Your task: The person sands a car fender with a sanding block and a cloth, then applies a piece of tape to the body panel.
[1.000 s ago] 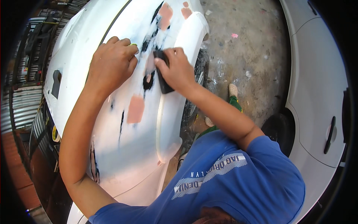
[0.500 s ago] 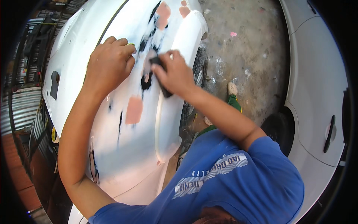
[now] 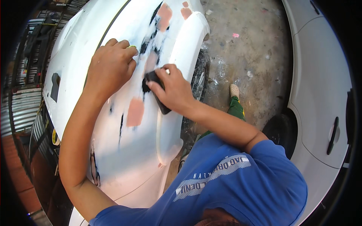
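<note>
My right hand (image 3: pixel 173 89) is closed around a black sanding block (image 3: pixel 163 107), which lies against the white car body panel (image 3: pixel 141 145). Beneath and around the block, the panel has bare black streaks (image 3: pixel 144 46) and smoothed pinkish filler patches (image 3: pixel 135 112). Farther left, my left hand (image 3: pixel 112 68) is curled into a fist over the same panel. A bit of something yellow-green (image 3: pixel 132 46) peeks out by its fingers, too small to name. Whatever else that fist holds is hidden.
A grey-white car (image 3: pixel 320 75) stands on the right, with its black door handle (image 3: pixel 333 135) facing me. Between the vehicles runs a stained concrete floor (image 3: pixel 249 49). Corrugated metal sheets (image 3: pixel 27 107) and dark clutter line the left side.
My right hand and the sanding block have slid toward me along the panel, uncovering more of the upper filler patch. My left hand has barely moved.
</note>
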`<action>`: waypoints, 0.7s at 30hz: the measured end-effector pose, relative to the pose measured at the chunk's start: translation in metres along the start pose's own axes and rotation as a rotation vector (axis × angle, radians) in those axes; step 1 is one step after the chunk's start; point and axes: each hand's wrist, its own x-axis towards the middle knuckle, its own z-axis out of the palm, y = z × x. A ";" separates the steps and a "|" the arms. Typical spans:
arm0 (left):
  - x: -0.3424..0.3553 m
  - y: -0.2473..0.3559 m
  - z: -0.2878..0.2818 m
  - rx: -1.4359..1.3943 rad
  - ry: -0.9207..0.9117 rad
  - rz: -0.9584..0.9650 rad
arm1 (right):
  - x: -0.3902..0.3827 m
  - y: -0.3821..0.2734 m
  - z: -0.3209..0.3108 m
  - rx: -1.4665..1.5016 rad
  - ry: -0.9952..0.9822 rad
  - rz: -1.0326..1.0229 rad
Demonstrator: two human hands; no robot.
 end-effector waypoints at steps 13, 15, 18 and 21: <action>0.000 0.000 0.000 -0.013 0.043 0.034 | 0.030 0.035 -0.001 0.097 0.090 -0.353; 0.003 0.001 -0.001 -0.010 0.046 0.035 | 0.054 0.045 -0.003 0.079 0.139 -0.307; 0.003 -0.002 0.005 -0.026 0.080 0.059 | 0.016 0.032 0.012 0.127 0.102 -0.395; 0.000 -0.003 0.007 -0.036 0.046 0.036 | 0.010 0.025 0.005 0.113 0.016 -0.423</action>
